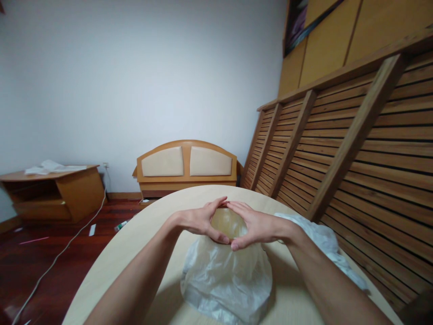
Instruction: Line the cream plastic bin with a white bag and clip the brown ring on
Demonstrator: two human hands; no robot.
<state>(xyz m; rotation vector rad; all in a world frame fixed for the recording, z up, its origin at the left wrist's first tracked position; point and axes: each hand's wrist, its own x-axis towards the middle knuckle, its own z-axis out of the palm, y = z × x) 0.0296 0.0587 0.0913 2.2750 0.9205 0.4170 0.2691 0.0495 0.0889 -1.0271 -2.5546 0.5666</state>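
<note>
A translucent whitish plastic bag point(230, 282) stands on the round pale table, bulging wide and wrinkled at its base. Around its narrower top, my left hand point(203, 220) curves from the left and my right hand point(260, 225) from the right. The fingertips meet at the far side and the thumbs come close together at the near side, making a ring. Within that ring a yellowish, slightly shiny surface point(229, 222) shows; I cannot tell whether it is the bag's inside or something in it. Both hands are closed round the bag's top.
More crumpled white plastic point(314, 232) lies at the right of the table point(152, 243). Wooden slatted panels point(304, 149) lean along the right side. Beyond the table stands a headboard point(186, 164). A low cabinet point(77, 194) and a white cable point(64, 250) are at left.
</note>
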